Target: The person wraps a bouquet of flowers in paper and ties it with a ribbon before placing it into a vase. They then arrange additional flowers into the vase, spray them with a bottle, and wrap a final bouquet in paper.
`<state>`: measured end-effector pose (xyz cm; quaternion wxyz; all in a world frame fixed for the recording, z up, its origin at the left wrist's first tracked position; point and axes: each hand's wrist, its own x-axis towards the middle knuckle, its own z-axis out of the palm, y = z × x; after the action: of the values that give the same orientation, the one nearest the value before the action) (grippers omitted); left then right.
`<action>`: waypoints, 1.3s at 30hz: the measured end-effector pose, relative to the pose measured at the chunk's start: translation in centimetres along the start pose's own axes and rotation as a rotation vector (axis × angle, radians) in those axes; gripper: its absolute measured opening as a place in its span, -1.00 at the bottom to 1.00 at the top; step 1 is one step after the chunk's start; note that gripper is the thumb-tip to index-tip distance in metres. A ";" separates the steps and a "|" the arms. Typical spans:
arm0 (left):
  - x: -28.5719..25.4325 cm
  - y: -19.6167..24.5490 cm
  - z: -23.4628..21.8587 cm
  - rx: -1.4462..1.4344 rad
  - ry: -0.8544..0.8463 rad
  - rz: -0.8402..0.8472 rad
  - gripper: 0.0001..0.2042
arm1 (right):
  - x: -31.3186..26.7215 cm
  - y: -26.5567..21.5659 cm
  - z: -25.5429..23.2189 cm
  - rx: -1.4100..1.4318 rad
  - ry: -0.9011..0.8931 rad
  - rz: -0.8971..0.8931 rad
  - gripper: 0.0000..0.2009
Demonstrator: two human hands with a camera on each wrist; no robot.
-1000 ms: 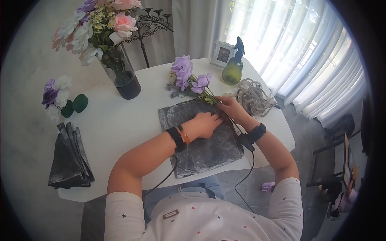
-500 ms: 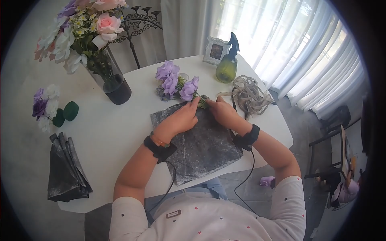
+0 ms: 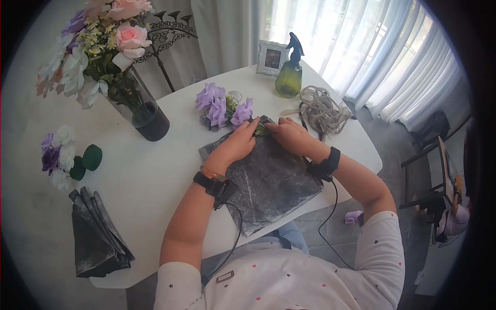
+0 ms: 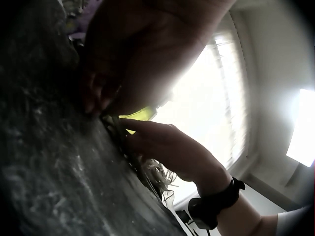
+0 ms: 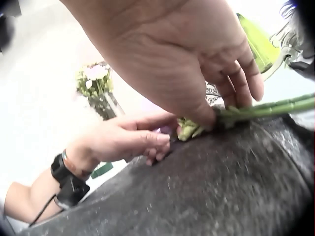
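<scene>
A bunch of purple flowers (image 3: 211, 97) lies at the far edge of a dark grey marbled sheet (image 3: 268, 186), with its heads toward the far left. My left hand (image 3: 237, 144) is at the leaves just below the blooms, index finger stretched over them and thumb and other fingers curled in. From the other side, my right hand (image 3: 294, 137) pinches the green stems (image 5: 280, 108) between thumb and fingers, close over the sheet; the stem ends stick out past it in the right wrist view. The left fingertips are dark in the left wrist view.
Behind stand a green spray bottle (image 3: 289, 81), a photo frame (image 3: 271, 58) and a coil of grey ribbon (image 3: 323, 111). A tall flower vase (image 3: 150, 121) is at the left, near a purple-white flower cluster (image 3: 61, 155) and folded dark sheets (image 3: 98, 232). Wrist cables hang toward the lap.
My left hand has left the middle of the dark sheet and moved up to the flowers. The bunch has shifted slightly left and lower, and my right hand has stayed at its stems.
</scene>
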<state>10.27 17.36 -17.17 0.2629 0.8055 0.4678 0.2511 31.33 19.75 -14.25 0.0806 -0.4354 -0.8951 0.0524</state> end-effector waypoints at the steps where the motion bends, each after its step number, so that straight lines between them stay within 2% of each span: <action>1: 0.1 -0.1 0.1 0.002 -0.008 0.009 -0.42 | 0.2 0.3 -0.9 0.100 -0.056 -0.016 -0.63; 3: 0.2 -0.3 0.3 0.011 -0.006 -0.007 -0.43 | 1.3 1.0 -1.7 0.198 -0.109 -0.026 -0.63; 5: 0.2 -0.4 0.4 0.023 -0.013 -0.008 -0.43 | 3.0 2.2 -0.6 0.381 0.023 0.111 -0.57; 7: 0.2 -0.4 0.6 0.036 -0.017 -0.009 -0.43 | 4.1 3.3 1.4 0.324 0.032 0.106 -0.60; 9: 0.1 -0.4 0.9 0.061 0.019 -0.030 -0.41 | 4.8 2.7 0.6 0.268 0.042 0.097 -0.62; 11: 0.2 -0.6 1.4 0.071 0.039 -0.001 -0.40 | 5.5 2.1 -0.7 0.508 -0.300 0.294 -0.68; 12: 0.2 -0.7 1.6 0.079 0.058 0.023 -0.39 | 5.8 2.4 -0.4 0.504 -0.299 0.294 -0.68; 14: 0.3 -0.8 2.0 0.076 0.032 0.008 -0.37 | 6.0 2.4 0.0 0.344 -0.128 0.118 -0.77; 18: 0.4 -0.5 2.3 0.143 -0.035 -0.070 -0.35 | 4.3 -0.3 0.4 0.138 -0.033 0.007 -0.80; 20: 0.5 -0.9 2.4 0.119 -0.027 -0.048 -0.34 | 2.9 -2.0 1.6 -0.100 0.124 -0.119 -0.78; 21: 0.6 -1.1 2.5 0.101 -0.018 -0.027 -0.34 | 2.3 -2.6 1.8 -0.187 0.076 -0.135 -0.69; 22: 0.5 -1.3 2.5 0.098 -0.018 -0.025 -0.34 | 1.9 -3.2 2.0 -0.190 0.074 -0.133 -0.69; 25: 0.2 -0.4 1.2 0.022 -0.019 -0.058 -0.34 | 1.1 -4.8 2.8 -0.307 0.104 -0.138 -0.76; 27: 0.2 -0.4 0.5 -0.055 -0.001 -0.084 -0.38 | 0.8 -5.3 3.9 -0.507 0.146 -0.179 -0.78; 30: -0.3 -0.7 -0.2 -0.047 -0.059 0.011 -0.43 | 0.3 -5.2 4.0 -0.520 0.158 -0.175 -0.79; 32: -1.0 0.0 -0.1 -0.046 -0.035 -0.023 -0.47 | 0.0 -5.0 3.9 -0.478 0.150 -0.180 -0.79; 34: -1.3 0.7 -0.2 0.070 -0.034 -0.078 -0.47 | -0.1 -4.5 3.6 -0.436 0.144 -0.186 -0.79; 36: -1.4 0.8 -0.2 0.088 -0.021 -0.068 -0.47 | 0.2 -3.6 3.0 -0.203 0.123 -0.164 -0.78; 37: -1.3 0.9 -0.3 0.103 -0.004 -0.059 -0.46 | 0.3 -2.9 2.5 -0.201 0.128 -0.163 -0.78; 39: -0.9 0.9 -0.3 0.117 0.027 -0.040 -0.49 | 0.4 -1.9 1.1 0.000 0.069 -0.178 -0.78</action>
<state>10.21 16.21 -16.55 0.2142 0.8066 0.5012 0.2287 29.41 18.86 -14.93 0.1157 -0.3558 -0.9269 0.0303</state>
